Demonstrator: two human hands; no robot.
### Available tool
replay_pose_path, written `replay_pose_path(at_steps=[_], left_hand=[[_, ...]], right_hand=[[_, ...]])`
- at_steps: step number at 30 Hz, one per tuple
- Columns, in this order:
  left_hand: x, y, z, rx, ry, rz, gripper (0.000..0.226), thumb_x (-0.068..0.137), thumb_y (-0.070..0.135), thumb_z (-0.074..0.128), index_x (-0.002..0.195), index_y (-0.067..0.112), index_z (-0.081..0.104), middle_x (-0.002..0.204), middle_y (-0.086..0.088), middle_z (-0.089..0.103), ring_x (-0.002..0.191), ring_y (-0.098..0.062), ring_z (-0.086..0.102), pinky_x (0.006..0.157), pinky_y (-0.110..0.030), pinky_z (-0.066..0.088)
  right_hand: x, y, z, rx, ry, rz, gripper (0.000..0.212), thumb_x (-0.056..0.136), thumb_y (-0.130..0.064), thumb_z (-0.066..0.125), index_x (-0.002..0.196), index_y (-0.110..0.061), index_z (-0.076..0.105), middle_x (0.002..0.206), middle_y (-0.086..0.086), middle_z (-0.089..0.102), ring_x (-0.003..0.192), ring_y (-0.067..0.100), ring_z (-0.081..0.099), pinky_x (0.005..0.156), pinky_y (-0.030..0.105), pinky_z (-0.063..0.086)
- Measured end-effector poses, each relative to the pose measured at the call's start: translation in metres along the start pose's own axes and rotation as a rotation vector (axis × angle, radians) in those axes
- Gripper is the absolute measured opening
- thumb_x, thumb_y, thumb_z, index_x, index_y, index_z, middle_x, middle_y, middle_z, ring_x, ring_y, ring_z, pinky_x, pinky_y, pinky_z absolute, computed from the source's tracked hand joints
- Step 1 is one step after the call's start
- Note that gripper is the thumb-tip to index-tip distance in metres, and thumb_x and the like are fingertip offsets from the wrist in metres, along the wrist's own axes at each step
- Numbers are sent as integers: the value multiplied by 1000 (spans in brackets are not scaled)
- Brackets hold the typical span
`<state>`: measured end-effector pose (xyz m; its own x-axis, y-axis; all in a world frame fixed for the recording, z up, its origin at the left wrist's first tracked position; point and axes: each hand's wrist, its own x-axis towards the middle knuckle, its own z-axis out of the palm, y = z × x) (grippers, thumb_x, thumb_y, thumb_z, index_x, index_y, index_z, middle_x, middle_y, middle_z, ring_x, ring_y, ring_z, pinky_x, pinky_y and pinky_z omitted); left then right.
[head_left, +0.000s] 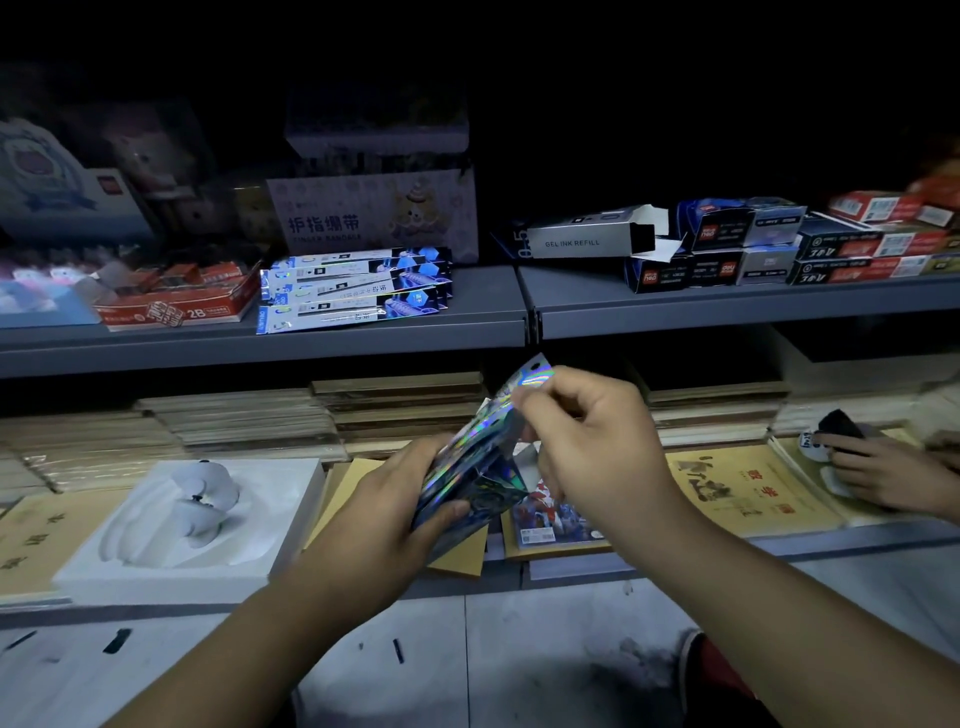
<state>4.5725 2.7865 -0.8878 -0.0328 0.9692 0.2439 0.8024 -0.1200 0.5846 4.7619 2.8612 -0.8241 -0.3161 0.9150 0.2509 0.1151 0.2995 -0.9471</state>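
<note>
My left hand (400, 499) grips a bundle of shiny holographic packets (467, 467) from below, in front of the lower shelf. My right hand (592, 441) pinches the top end of one packet (532, 376) between thumb and fingers, and that end stands above the rest of the bundle. Several similar blue and silver packets (358, 288) lie stacked flat on the upper grey shelf (488, 306), behind and above my hands.
A white foam tray (171, 525) and yellow exercise books (748, 488) lie on the lower shelf. Stacks of notebooks (249, 421) stand behind them. Refill boxes (737, 244) fill the upper shelf's right side. Another person's hand (878, 467) rests at the far right.
</note>
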Motion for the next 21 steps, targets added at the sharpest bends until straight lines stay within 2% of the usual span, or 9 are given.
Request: replay_pose_path(at_steps=[3,6,9,11,13,15,18,21], left_hand=[[0,-1,0,5,3,-14,49,96,34,66,139,40,43,123,23,58,113,3,53,86,-4,39],[1,-3,0,-2,-3,-39,49,96,35,65,139,38,44,121,22,59,110,2,55,82,-2,39],[2,-7,-2,-27,15,-74,44,95,34,67,133,40,47,114,22,62,105,2,57,80,-8,42],[2,-10,-4,-46,47,-99,43,93,31,68,129,43,47,108,25,63,101,7,58,77,-10,42],[3,-11,-6,-70,82,-120,41,92,27,70,125,41,49,103,26,65,97,10,59,75,-10,42],[3,-12,-7,-99,105,-139,41,92,27,71,126,38,51,104,22,68,95,7,61,78,-16,48],[3,-14,-8,-138,121,-181,37,92,30,70,123,42,52,98,20,71,84,-2,66,77,-40,58],[4,-16,-8,-130,133,-183,37,92,34,70,122,46,51,95,24,70,74,-5,66,75,-44,59]], right_hand=[[0,-3,-5,88,94,-3,30,96,-8,60,66,-3,56,44,1,43,42,18,38,47,29,33],[1,-14,-12,293,168,15,25,100,-2,52,76,0,58,44,5,52,38,23,52,40,28,42],[9,-23,-23,497,236,51,16,103,0,47,89,-2,53,55,7,65,55,30,73,47,30,57],[15,-22,-31,556,274,73,11,101,4,50,94,-4,52,72,17,70,68,36,77,54,28,60],[20,-17,-37,541,286,93,11,99,7,51,94,-2,54,79,23,70,73,34,78,59,26,60],[23,-12,-40,505,293,111,11,98,9,50,96,2,58,79,22,69,74,32,78,60,24,60],[25,-10,-43,448,298,136,13,96,8,48,97,3,61,73,19,66,70,33,78,56,25,60],[26,-9,-44,404,269,156,13,98,2,49,90,-1,60,66,14,65,65,34,76,51,28,59]])
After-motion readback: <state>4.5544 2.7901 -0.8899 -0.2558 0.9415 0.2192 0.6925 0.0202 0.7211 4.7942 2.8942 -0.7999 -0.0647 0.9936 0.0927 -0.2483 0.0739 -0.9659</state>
